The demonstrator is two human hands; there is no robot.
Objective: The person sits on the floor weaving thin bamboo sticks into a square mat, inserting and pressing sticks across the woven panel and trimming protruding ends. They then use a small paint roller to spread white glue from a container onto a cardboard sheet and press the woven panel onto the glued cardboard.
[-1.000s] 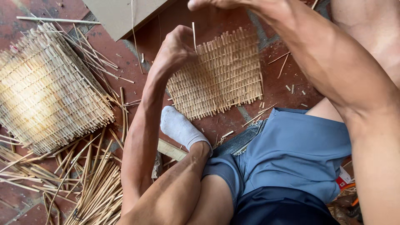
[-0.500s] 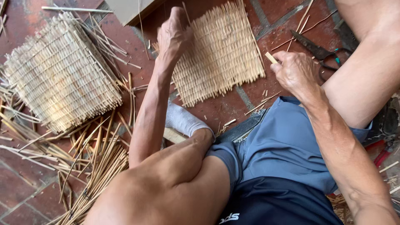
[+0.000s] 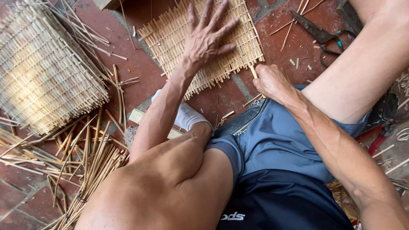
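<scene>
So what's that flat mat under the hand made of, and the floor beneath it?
The mat looks like thin split bamboo or cane strips woven in a lattice: pale tan, matte, with uneven cut ends along the edges. The left hand presses flat on it; the right hand grips one such strip. The floor appears to be red brick or clay tile, dull, with grey joints.

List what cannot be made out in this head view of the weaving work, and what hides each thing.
- Woven mat: top cut off by the frame edge; the left hand covers its middle.
- Stick: mostly hidden inside the right hand.
- Shears: handles run behind the forearm.
</scene>
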